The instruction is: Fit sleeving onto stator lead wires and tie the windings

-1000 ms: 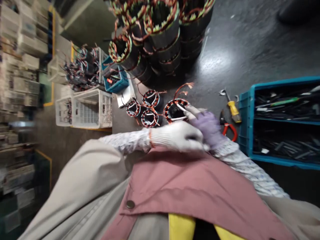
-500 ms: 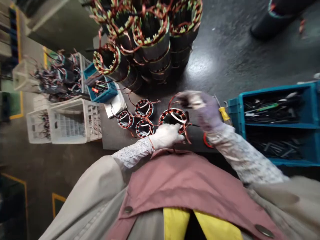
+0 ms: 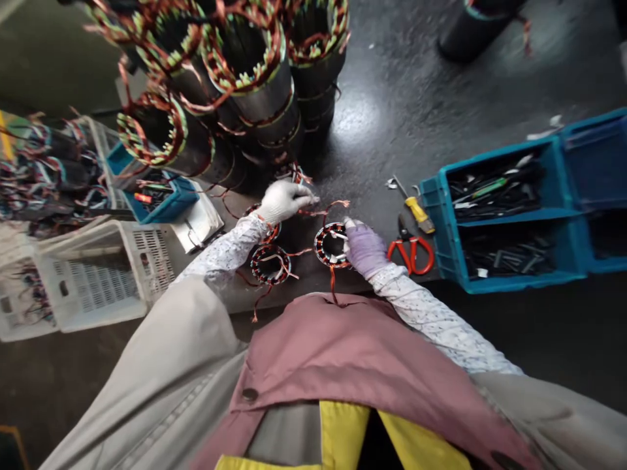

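Observation:
My right hand point(image 3: 365, 249), in a purple glove, grips the right rim of a small wound motor stator point(image 3: 319, 245). This ring has copper windings, white ties and a wire tail hanging toward me. My left hand point(image 3: 284, 201), in a white glove, is farther up and to the left. Its fingertips are pinched at a twisted copper lead point(image 3: 337, 205) above that stator. Another small stator point(image 3: 271, 264) lies below my left wrist, with its leads spread out. A further ring is partly hidden under the left hand, and part of one point(image 3: 300, 176) shows beyond it.
Tall stacked stators point(image 3: 245, 72) stand at the back left. Red-handled cutters point(image 3: 412, 253) and a yellow-handled screwdriver point(image 3: 419, 212) lie right of my right hand, beside a blue divided bin point(image 3: 445, 222). White crates point(image 3: 102, 274) and a small blue box point(image 3: 171, 202) are at left.
The view has swung, shifting the background left. My right hand has come down from the raised lead onto a stator's rim; my left hand has moved up and left. The cutters are now uncovered.

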`<state>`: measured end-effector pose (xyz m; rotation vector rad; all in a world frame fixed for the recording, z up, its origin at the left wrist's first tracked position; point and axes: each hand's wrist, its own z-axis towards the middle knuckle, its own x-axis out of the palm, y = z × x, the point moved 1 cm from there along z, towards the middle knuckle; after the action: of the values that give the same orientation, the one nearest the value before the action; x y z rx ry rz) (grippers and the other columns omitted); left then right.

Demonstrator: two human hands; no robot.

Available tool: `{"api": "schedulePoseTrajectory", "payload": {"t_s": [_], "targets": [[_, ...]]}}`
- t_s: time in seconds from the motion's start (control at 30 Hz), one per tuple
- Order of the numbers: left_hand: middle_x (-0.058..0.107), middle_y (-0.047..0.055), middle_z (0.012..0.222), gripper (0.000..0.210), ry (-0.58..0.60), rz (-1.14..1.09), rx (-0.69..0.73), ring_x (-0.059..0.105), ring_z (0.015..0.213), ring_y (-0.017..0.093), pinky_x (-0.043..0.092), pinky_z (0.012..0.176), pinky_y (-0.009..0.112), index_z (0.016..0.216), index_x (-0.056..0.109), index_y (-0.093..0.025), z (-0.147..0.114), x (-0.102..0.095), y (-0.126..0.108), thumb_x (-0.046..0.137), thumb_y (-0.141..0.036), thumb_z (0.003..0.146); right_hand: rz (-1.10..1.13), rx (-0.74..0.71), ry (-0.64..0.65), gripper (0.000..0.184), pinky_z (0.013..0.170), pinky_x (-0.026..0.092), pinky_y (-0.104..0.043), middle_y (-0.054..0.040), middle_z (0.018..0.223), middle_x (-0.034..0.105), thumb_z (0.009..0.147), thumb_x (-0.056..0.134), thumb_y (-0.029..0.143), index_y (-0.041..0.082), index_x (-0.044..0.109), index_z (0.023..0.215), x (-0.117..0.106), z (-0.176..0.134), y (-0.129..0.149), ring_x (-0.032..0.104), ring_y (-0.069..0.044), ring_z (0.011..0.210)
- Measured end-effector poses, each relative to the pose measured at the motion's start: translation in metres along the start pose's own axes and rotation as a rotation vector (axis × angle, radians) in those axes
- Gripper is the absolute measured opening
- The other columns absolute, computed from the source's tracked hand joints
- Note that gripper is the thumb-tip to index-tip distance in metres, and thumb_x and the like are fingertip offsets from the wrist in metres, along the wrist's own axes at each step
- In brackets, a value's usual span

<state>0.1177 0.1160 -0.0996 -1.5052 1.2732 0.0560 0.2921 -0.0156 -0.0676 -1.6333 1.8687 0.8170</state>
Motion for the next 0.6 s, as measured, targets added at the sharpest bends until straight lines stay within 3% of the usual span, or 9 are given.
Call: {"api": "schedulePoseTrajectory", "payload": {"t_s": [0.1,0.2,0.3,0.4,0.43,0.53,0.6], "targets": [[0.069,0.011,0.107,0.027,0.158,0.299,0.011,0.066,0.093,0.026,0.046,0.077,0.032,0.098,0.078,-0.019,-0.005,0.025,-0.003,0.065,-0.039,0.085,-0.101,-0.151,-0.092,0.048,0.089,0.046,-0.042,-0.0196,0.145,0.048,0.096,0.037,0.017,0.017,0.049,0.143,-0.001,-0.005,-0.01,0.054,-0.032,0.118],[0.066,0.016,0.11,0.022,0.27,0.432,-0.017,0.063,0.101,0.03,0.046,0.083,0.036,0.098,0.075,-0.012,-0.02,0.033,-0.009,0.065,-0.025,0.083,-0.142,-0.353,-0.103,0.044,0.086,0.045,-0.043,-0.02,0.139,0.055,0.097,0.033,0.015,0.016,0.06,0.132,-0.002,0.005,-0.012,0.055,-0.032,0.114],[0.066,0.013,0.116,0.02,0.154,0.413,0.068,0.061,0.108,0.028,0.046,0.093,0.036,0.095,0.075,-0.014,-0.047,0.017,-0.02,0.063,-0.028,0.087,-0.007,-0.466,-0.104,0.034,0.088,0.045,-0.04,-0.0187,0.125,0.064,0.094,0.044,0.016,0.013,0.069,0.116,-0.005,0.017,-0.007,0.058,-0.029,0.111],[0.066,0.009,0.12,0.028,-0.116,0.321,0.106,0.065,0.101,0.021,0.05,0.088,0.031,0.096,0.073,-0.018,-0.075,0.009,-0.032,0.053,-0.036,0.095,0.156,-0.349,-0.204,0.023,0.091,0.048,-0.035,-0.013,0.11,0.072,0.09,0.054,0.018,0.015,0.075,0.099,-0.009,0.026,-0.001,0.063,-0.023,0.104],[0.067,0.007,0.118,0.028,-0.156,0.275,0.111,0.066,0.097,0.018,0.051,0.085,0.028,0.093,0.073,-0.019,-0.08,0.012,-0.037,0.051,-0.037,0.095,0.152,-0.319,-0.24,0.021,0.086,0.051,-0.033,-0.011,0.101,0.074,0.09,0.054,0.017,0.016,0.075,0.094,-0.01,0.028,-0.001,0.066,-0.021,0.097],[0.065,0.006,0.125,0.025,-0.15,0.257,0.143,0.068,0.097,0.018,0.054,0.08,0.027,0.112,0.069,-0.023,-0.085,0.03,-0.055,0.058,-0.033,0.092,0.15,-0.301,-0.296,0.023,0.081,0.053,-0.029,-0.0056,0.095,0.075,0.09,0.052,0.016,0.021,0.075,0.092,-0.014,0.025,-0.011,0.068,-0.018,0.089],[0.057,0.01,0.138,0.045,-0.079,0.339,0.152,0.068,0.102,0.021,0.054,0.082,0.03,0.133,0.056,-0.023,-0.081,0.04,-0.071,0.062,-0.028,0.089,0.182,-0.317,-0.312,0.028,0.09,0.052,-0.032,-0.0069,0.107,0.073,0.093,0.049,0.019,0.022,0.074,0.105,-0.016,0.011,-0.026,0.067,-0.019,0.1]]}}
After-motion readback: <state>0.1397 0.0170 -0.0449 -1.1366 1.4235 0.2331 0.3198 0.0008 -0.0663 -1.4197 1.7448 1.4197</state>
